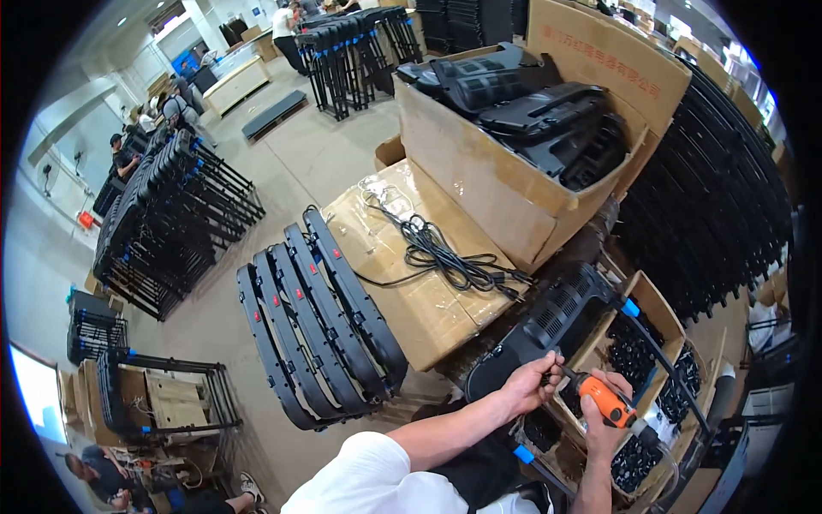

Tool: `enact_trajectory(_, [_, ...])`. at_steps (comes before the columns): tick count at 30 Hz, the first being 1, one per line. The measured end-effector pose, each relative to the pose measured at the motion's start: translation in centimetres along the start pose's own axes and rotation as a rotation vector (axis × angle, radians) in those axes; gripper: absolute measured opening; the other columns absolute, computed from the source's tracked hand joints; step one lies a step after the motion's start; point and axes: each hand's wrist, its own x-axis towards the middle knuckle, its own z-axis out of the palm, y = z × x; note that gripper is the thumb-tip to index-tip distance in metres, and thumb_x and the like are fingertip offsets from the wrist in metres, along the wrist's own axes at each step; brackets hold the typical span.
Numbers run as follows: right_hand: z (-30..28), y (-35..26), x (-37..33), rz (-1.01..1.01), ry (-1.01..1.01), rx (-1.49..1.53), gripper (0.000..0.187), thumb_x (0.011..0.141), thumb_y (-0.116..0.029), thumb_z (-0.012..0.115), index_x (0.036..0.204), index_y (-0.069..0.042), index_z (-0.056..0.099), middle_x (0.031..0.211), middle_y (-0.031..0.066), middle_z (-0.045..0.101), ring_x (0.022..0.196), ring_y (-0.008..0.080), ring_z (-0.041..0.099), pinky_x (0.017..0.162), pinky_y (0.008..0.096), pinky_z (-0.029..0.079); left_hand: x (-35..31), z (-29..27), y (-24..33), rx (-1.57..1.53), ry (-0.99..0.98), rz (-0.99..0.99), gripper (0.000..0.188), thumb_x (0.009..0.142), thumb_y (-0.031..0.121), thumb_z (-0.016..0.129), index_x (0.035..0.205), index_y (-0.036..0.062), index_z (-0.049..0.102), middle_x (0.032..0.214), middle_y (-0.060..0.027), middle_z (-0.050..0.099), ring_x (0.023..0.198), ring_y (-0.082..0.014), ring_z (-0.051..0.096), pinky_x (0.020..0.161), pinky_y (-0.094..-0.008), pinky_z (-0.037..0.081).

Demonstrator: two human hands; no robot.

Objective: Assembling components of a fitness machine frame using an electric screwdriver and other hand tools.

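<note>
1. The floor (274, 180) is smooth, of grey-beige colour.
2. At the left there is a pale wall (38, 248), near a small red box (85, 220).
3. Low at the left, a window (34, 394) shines very white.
4. Farther away, a white pillar (202, 24) stands near a long wooden crate (238, 87).

- The left forearm (454, 430) is slanting across toward the right.
- The left hand (531, 385) is holding its fingers bent inward, close to the thumb.
- The right forearm (594, 490) is standing steeply above the lower edge.
- The right hand (601, 435) is gripping with wrapped fingers, just beside the left.
</note>
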Motion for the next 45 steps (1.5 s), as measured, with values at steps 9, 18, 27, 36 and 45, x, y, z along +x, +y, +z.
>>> enact_trajectory(9, [0.1,0.8,1.8,0.009,0.018,-0.022,0.054,0.089,-0.005,0.075,0.138,0.001,0.053,0.133,0.0189,0.065,0.122,0.0267,0.063,0.112,0.0432,0.049,0.4,0.9,0.2,0.082,0.036,0.007,0.031,0.111,0.042,0.062,0.122,0.0135,0.070,0.087,0.0082,0.060,0.074,-0.0069,0.054,0.064,-0.0229,0.044])
enact_trajectory(18, [-0.3,-0.7,6.3,0.006,0.051,-0.035,0.057,0.089,-0.002,0.078,0.140,-0.001,0.054,0.133,0.0217,0.071,0.122,0.0268,0.068,0.112,0.0424,0.051,-6.8,-0.3,3.3,0.374,0.188,0.136,0.030,0.106,0.009,0.055,0.132,0.0009,0.067,0.085,-0.0008,0.064,0.064,-0.0104,0.054,0.051,-0.0249,0.037])
enact_trajectory(27, [-0.1,0.1,8.4,0.090,0.002,0.002,0.059,0.088,-0.007,0.084,0.139,-0.001,0.055,0.131,0.0206,0.072,0.120,0.0256,0.070,0.110,0.0417,0.053,-6.3,1.8,8.4,1.798,0.671,0.585,0.040,0.105,0.028,0.063,0.140,0.0092,0.066,0.078,-0.0094,0.068,0.065,-0.0248,0.066,0.061,-0.0386,0.053])
enact_trajectory(36, [2.1,0.2,11.7,0.127,-0.121,-0.004,0.058,0.088,-0.005,0.084,0.138,-0.002,0.055,0.131,0.0205,0.073,0.120,0.0250,0.070,0.110,0.0411,0.054,-4.5,-1.9,9.2,2.137,0.753,0.689,0.036,0.103,0.035,0.068,0.133,0.0171,0.074,0.094,-0.0135,0.074,0.085,-0.0357,0.074,0.072,-0.0475,0.059])
enact_trajectory(45, [3.3,2.1,13.2,0.112,-0.199,-0.033,0.057,0.089,-0.005,0.083,0.138,-0.002,0.054,0.133,0.0202,0.071,0.121,0.0264,0.069,0.109,0.0420,0.054,-3.7,-2.0,8.7,2.027,0.774,0.696,0.033,0.102,0.033,0.069,0.130,0.0179,0.076,0.091,-0.0128,0.072,0.083,-0.0353,0.074,0.072,-0.0477,0.059])
